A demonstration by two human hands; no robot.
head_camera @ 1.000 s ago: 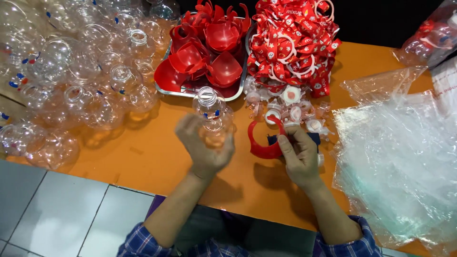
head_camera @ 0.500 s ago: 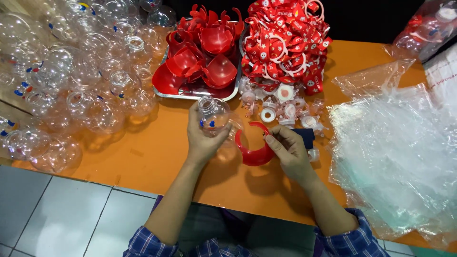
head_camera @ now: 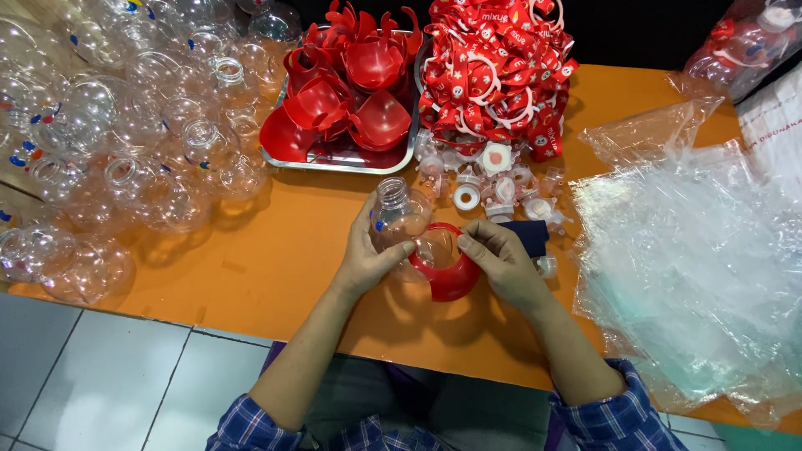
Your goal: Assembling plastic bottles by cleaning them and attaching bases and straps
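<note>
Two hands work over the orange table (head_camera: 251, 276), and I count one clear round bottle (head_camera: 399, 219) and one red cup-shaped sleeve (head_camera: 447, 271) between them; my left hand (head_camera: 368, 250) wraps the bottle's belly, thumb pressed across its front, while my right hand (head_camera: 501, 259) pinches the sleeve's rim at the bottle's lower side; the two parts touch just above the table's near-middle; the bottle's long axis runs from near-right to far-left, its open threaded neck pointing up and away from me, tilted to the left; the sleeve's mouth faces the bottle's base. Loose clear bottles (head_camera: 125, 142) heap on the left, too many to count; one metal tray (head_camera: 351, 159) holds several more red sleeves (head_camera: 351, 92), at least six; one pile of red straps with white print (head_camera: 497, 71) sits right of it; small clear-and-white caps (head_camera: 501, 184), roughly a dozen, lie before that pile; crumpled clear plastic bags (head_camera: 693, 259) cover the right side.
</note>
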